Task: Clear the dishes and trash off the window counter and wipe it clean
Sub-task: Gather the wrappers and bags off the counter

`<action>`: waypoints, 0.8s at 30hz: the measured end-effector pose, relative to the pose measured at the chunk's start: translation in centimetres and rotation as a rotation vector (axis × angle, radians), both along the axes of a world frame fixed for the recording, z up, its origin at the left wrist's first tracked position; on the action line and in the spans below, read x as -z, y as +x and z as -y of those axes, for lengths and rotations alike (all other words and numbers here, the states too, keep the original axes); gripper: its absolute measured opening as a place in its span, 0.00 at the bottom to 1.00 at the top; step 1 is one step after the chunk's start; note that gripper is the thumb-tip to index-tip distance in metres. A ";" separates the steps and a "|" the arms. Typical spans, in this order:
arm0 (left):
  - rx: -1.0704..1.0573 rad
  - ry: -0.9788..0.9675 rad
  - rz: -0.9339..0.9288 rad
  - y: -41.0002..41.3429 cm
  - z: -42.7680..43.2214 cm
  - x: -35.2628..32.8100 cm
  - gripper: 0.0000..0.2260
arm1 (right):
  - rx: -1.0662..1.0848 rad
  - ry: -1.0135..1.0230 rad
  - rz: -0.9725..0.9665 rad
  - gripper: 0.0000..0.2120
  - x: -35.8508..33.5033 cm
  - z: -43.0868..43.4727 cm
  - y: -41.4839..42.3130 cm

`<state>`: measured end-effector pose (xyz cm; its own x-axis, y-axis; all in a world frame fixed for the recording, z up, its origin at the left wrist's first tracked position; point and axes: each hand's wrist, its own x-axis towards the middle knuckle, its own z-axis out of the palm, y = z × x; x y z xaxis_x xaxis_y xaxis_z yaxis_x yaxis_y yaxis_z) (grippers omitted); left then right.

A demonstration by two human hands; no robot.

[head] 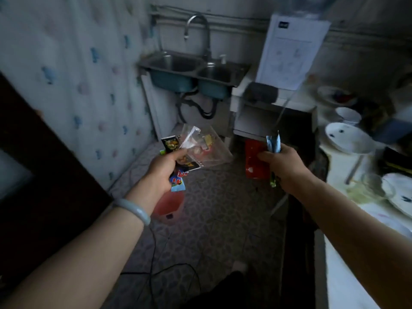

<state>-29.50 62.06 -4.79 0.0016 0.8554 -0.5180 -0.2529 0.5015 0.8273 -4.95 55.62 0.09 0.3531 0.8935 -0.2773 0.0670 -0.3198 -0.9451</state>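
Cramped home kitchen: steel double sink (171, 81) beneath a gooseneck faucet (206, 34), patterned wallpaper (89, 63), used plates (347, 138) lining a pale counter (341, 264).

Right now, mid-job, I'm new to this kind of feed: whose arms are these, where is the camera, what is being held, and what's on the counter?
There is no machine here. The two bare arms belong to a person, and the single picture comes from a wide-angle camera worn on their head, looking forward and down.

The left hand grips a bunch of snack wrappers together with a clear plastic bag. The right hand grips a red packet and a blue wrapper.

Along the right edge runs the counter. On it are a white plate, a bowl and more dishes.

Ahead, a double sink stands under a faucet. A reddish container sits on the floor below the left hand, too blurred to name.
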 end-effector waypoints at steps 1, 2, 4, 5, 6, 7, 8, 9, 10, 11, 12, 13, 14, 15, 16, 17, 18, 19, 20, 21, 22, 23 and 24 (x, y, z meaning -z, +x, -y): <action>-0.043 0.002 -0.009 -1.3 -0.1 0.1 0.02 | -0.028 -0.006 -0.024 0.08 0.0 -0.9 -1.1; -0.084 0.002 -0.015 -2.6 -0.2 0.4 0.02 | -0.055 -0.014 -0.044 0.08 0.1 -1.8 -2.2; -0.150 -0.016 -0.032 -4.9 -0.7 1.3 0.03 | -0.091 -0.045 -0.065 0.07 0.4 -3.5 -4.5; -0.167 -0.025 -0.039 -5.6 -1.1 1.7 0.04 | -0.092 -0.063 -0.078 0.07 0.6 -4.2 -5.2; -0.184 -0.037 -0.043 -6.2 -1.6 2.2 0.05 | -0.094 -0.082 -0.094 0.07 0.9 -5.0 -5.9; -0.195 -0.052 -0.045 -6.6 -2.2 2.7 0.06 | -0.096 -0.103 -0.104 0.06 1.1 -5.8 -6.5; -0.201 -0.063 -0.035 -6.8 -2.9 3.3 0.08 | -0.103 -0.127 -0.107 0.06 1.3 -6.6 -7.1; -0.207 -0.072 -0.024 -6.9 -3.8 3.8 0.09 | -0.108 -0.147 -0.110 0.06 1.6 -7.6 -7.6; -0.215 -0.078 -0.011 -6.9 -4.8 4.4 0.11 | -0.109 -0.168 -0.117 0.06 1.8 -8.7 -8.2; -0.221 -0.085 -0.005 -6.9 -6.0 5.0 0.13 | -0.110 -0.189 -0.120 0.06 2.2 -10.0 -8.6; -0.219 -0.100 -0.004 -6.9 -7.2 5.6 0.15 | -0.106 -0.209 -0.118 0.06 2.6 -11.4 -9.1; -0.220 -0.118 -0.008 -6.9 -8.6 6.0 0.14 | -0.102 -0.229 -0.115 0.05 2.9 -13.0 -9.7; -0.230 -0.136 -0.009 -6.9 -9.8 6.3 0.11 | -0.102 -0.251 -0.114 0.07 3.3 -14.7 -10.5; -0.233 -0.159 -0.002 -7.0 -11.2 6.6 0.08 | -0.104 -0.275 -0.111 0.09 3.8 -16.6 -11.6; -0.239 -0.179 0.002 -7.3 -12.8 7.1 0.06 | -0.110 -0.296 -0.109 0.10 4.5 -18.8 -12.8; -0.247 -0.191 0.016 -7.5 -14.2 7.5 0.05 | -0.109 -0.312 -0.116 0.12 5.3 -20.6 -14.0; -0.256 -0.200 0.022 -7.9 -15.7 8.2 0.05 | -0.104 -0.327 -0.114 0.12 6.3 -22.4 -15.3; -0.268 -0.206 0.014 -8.6 -17.2 9.0 0.06 | -0.108 -0.346 -0.108 0.12 7.3 -24.2 -16.7; -0.254 -0.215 -0.005 -9.0 -18.1 9.5 0.08 | -0.110 -0.352 -0.094 0.11 8.1 -25.3 -17.7; -0.233 -0.233 -0.039 -10.2 -19.7 10.7 0.10 | -0.125 -0.372 -0.083 0.09 9.6 -27.3 -19.5; -0.216 -0.244 -0.080 -11.2 -21.0 11.7 0.12 | -0.133 -0.391 -0.067 0.08 10.8 -28.7 -20.7; -0.198 -0.262 -0.135 -12.3 -22.3 12.8 0.11 | -0.145 -0.410 -0.061 0.07 12.1 -30.0 -22.0; -0.181 -0.271 -0.203 -13.4 -23.2 13.6 0.09 | -0.149 -0.423 -0.065 0.05 13.2 -31.0 -23.0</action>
<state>-42.87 85.26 -18.35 -0.2623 0.6643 -0.6999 -0.2020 0.6714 0.7130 -27.91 86.58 -13.14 0.1996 0.7363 -0.6465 0.0866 -0.6704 -0.7369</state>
